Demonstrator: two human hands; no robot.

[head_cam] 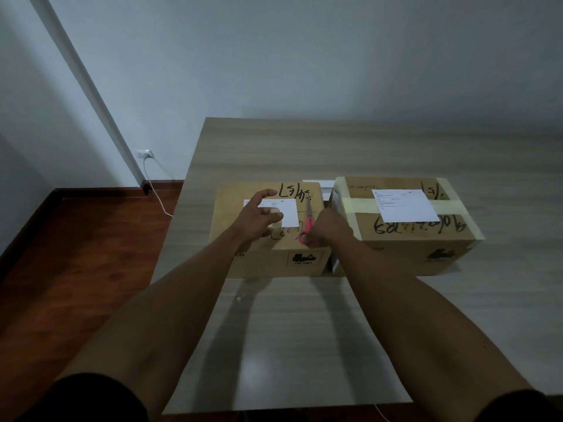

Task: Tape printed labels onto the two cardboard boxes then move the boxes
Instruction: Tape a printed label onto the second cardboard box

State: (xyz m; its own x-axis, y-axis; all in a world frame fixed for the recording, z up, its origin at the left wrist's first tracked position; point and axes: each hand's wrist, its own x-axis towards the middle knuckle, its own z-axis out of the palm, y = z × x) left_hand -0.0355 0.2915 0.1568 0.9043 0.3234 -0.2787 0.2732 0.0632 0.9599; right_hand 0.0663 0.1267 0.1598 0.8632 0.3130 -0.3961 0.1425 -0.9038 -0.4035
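— Two cardboard boxes sit side by side before us on the wooden table (304, 315), close together with only a narrow gap. On the left box (268, 239) lies a printed label (288, 213), partly under our left hand (259, 216).

— And the right box (405, 236)?

— Its own label (406, 205) lies on top, across a band of pale tape (353, 205) that wraps the carton. Black marker scrawl shows on both lids.

— What are our hands doing?

— Our left hand hovers over the near corner of the left label, fingers spread and loosely curved; something pale sits at the fingertips, perhaps a roll of tape, but we cannot tell whether the hand grips it. Our right hand (330, 228) is curled round the pink handles of the scissors (307, 222), whose blades lie pointing away from us along the right edge of the left box's lid.

— Anything else around?

— Some white paper (320, 184) shows behind the gap between the boxes. Off to the left, a white cable (155, 190) runs from a wall socket (144, 153) down towards the reddish wooden floor (76, 254).
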